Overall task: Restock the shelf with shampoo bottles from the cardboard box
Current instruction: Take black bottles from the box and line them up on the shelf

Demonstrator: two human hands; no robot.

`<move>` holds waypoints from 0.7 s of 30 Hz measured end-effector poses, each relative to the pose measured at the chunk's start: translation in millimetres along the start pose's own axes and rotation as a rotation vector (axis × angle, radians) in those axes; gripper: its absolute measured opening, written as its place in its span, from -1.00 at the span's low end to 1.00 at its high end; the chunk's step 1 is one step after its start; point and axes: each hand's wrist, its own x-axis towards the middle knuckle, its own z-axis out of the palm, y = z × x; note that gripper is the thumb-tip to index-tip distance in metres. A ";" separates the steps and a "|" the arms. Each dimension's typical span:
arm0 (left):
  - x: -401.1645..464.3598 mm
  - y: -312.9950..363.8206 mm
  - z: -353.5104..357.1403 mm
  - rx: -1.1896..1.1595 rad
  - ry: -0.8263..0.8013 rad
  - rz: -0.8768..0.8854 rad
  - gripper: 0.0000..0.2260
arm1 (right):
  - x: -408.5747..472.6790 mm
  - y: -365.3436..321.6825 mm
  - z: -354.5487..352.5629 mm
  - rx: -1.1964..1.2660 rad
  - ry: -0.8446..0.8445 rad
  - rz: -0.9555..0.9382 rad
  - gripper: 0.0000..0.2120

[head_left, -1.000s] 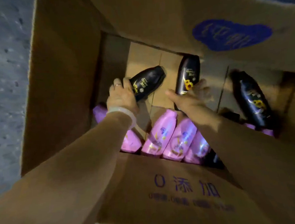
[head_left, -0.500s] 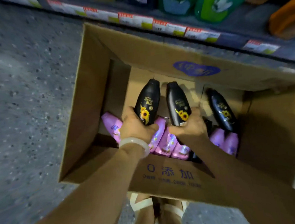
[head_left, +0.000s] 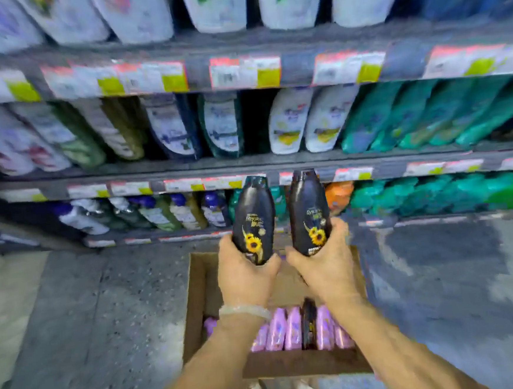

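My left hand (head_left: 244, 275) grips a black shampoo bottle with a sunflower label (head_left: 254, 216), held upright. My right hand (head_left: 325, 265) grips a second black sunflower bottle (head_left: 309, 208) beside it. Both bottles are lifted above the open cardboard box (head_left: 196, 300) on the floor and stand in front of the lower shelves (head_left: 155, 176). Inside the box lie several pink bottles (head_left: 282, 327) and one more black bottle (head_left: 309, 322).
Three shelf levels hold rows of white, green, blue and teal bottles, with price tags (head_left: 239, 71) along the edges. An orange bottle (head_left: 338, 195) sits on the bottom shelf behind my right bottle. Speckled grey floor (head_left: 89, 315) surrounds the box.
Both hands took a black bottle from the box and lifted it up towards the shelves. The view rose from the box interior to the shelving.
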 end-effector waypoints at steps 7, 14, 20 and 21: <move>-67.5 187.2 -24.1 -0.081 -0.011 0.331 -0.48 | -12.4 -120.4 -157.8 0.208 0.248 -0.180 -0.30; -169.2 310.8 4.8 -0.222 -0.129 0.572 -0.49 | -40.4 -152.0 -326.6 0.259 0.417 -0.294 -0.32; -284.6 373.0 66.4 -0.219 -0.172 0.677 -0.49 | -70.1 -121.8 -472.2 0.227 0.559 -0.353 -0.25; -304.4 380.7 76.5 -0.228 -0.179 0.691 -0.50 | -76.3 -115.1 -494.4 0.225 0.567 -0.361 -0.26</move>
